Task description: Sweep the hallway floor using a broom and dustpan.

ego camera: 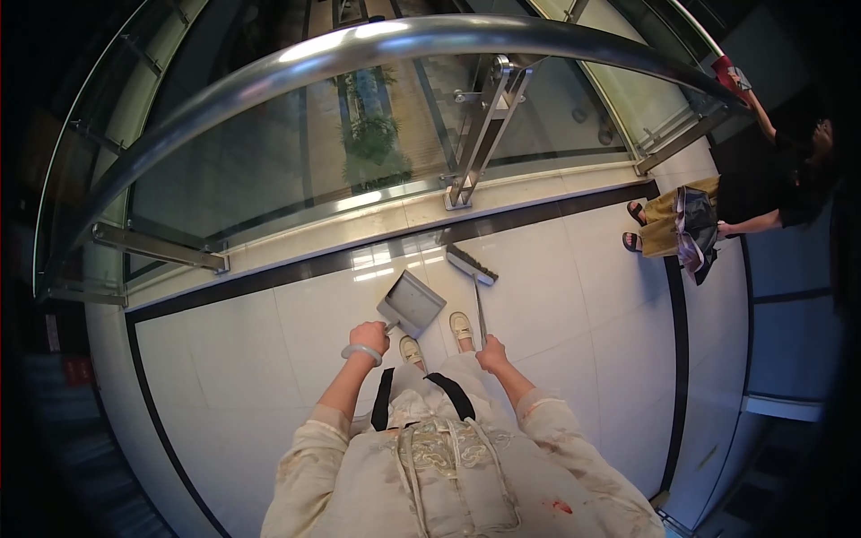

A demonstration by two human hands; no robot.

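Observation:
My left hand (369, 338), with a pale bangle (362, 354) at the wrist, grips the handle of a grey dustpan (412, 304). The pan lies in front of my left shoe, and its inside looks bare. In my right hand (492, 354) is the thin metal stick of a broom (472, 264). Its dark-bristled head is at the floor ahead of my right shoe, to the right of the dustpan and apart from it.
A curved steel handrail (403, 37) over glass panels spans the way ahead, with a steel post (485, 134) at its base ledge. Greenery (377, 144) shows beyond the glass. To the right stands a person (753, 188) holding a folded umbrella (696, 225). Glossy pale tiles (525, 289) have dark border strips.

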